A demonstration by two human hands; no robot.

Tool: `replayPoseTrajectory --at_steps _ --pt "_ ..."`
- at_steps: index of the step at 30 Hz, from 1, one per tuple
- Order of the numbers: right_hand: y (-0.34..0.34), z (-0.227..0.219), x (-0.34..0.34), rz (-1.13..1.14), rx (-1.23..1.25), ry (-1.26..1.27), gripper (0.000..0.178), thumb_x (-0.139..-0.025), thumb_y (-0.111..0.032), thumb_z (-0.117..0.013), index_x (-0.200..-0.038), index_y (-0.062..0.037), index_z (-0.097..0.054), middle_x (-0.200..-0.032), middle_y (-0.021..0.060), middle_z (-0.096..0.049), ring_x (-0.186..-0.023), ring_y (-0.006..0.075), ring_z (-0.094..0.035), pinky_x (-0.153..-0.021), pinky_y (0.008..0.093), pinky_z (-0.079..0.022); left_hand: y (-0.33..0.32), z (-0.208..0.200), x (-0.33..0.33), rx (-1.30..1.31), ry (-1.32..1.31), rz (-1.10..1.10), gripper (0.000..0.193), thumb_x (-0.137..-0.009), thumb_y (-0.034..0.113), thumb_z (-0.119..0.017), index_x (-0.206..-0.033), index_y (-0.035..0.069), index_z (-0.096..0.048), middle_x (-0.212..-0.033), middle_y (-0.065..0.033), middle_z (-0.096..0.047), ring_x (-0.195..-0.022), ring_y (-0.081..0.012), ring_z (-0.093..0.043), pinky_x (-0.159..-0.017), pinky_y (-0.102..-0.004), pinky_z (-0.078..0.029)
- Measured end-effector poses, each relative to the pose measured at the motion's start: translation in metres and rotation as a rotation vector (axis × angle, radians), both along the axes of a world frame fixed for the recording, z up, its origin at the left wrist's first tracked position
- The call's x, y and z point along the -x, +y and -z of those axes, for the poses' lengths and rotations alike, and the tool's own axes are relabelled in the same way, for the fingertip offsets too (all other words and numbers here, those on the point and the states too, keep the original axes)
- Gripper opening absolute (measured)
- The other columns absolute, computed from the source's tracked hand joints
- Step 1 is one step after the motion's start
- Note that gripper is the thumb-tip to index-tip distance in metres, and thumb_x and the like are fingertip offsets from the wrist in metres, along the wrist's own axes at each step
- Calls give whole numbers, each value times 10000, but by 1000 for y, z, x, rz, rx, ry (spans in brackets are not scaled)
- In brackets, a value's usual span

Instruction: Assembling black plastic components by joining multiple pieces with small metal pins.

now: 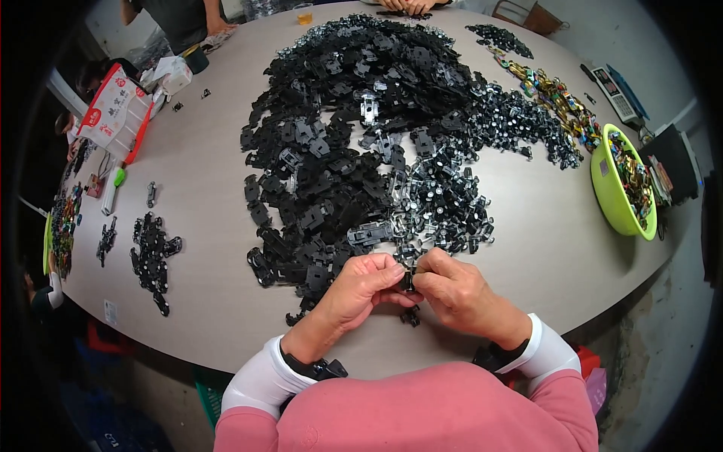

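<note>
Close to the table's near edge, my left hand point(361, 288) and my right hand point(461, 292) meet with fingers pinched. Between the fingertips is a small black part point(407, 282), mostly covered, its exact kind too small to make out. Another small black piece point(410, 315) lies on the table just below the hands. Right beyond my fingers spreads a heap of small black and silver wheel pieces point(444, 203). To its left and farther back rises a large pile of flat black toy car bases point(324, 184). One grey toy car base point(370, 234) rests near my left fingers.
At the right stands a green basin point(611, 192) of colourful toy cars, near a row of gold ones point(553, 94) and a calculator point(614, 94). Leftward lie a small black cluster point(151, 260) and a white-and-red container point(117, 113). Other people's hands point(414, 7) work across the table.
</note>
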State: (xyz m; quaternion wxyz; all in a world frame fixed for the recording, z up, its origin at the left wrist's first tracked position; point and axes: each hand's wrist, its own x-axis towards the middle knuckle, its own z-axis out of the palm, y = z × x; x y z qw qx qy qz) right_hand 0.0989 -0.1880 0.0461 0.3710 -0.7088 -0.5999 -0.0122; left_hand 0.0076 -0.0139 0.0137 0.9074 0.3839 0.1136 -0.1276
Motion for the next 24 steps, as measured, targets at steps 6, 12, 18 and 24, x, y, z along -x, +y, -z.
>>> replayPoseTrajectory --at_steps 6,12,18,24 --pt "13 -7 6 -79 11 21 140 -701 -2 -652 -795 -22 -551 -795 92 -472 -630 243 -540 -533 355 -461 4 -2 8 -88 -78 -24 190 -954 158 -549 -892 -16 -591 -851 -104 -645 -737 -207 -670 -688 -298 -569" --pt "2 1 11 -7 -46 94 352 -661 57 -682 -973 -30 -542 -789 91 -508 -613 246 -541 -510 337 -446 -4 -8 7 -203 -130 29 161 -842 96 -684 -889 30 -545 -804 -61 -619 -700 -130 -625 -629 -250 -518" --pt "7 -9 2 -63 -96 259 450 -664 109 -639 -1085 -9 -537 -977 145 -593 -707 218 -590 -534 279 -466 7 -9 2 -545 -271 -353 234 -725 -9 -737 -806 73 -534 -762 16 -544 -618 -52 -516 -521 -200 -416" --pt "-29 -17 -35 196 -75 186 179 -733 112 -610 -879 16 -574 -837 96 -587 -601 179 -545 -519 270 -440 148 -51 65 -1111 37 -898 200 -754 34 -686 -758 134 -513 -632 53 -475 -499 -50 -409 -458 -181 -330"
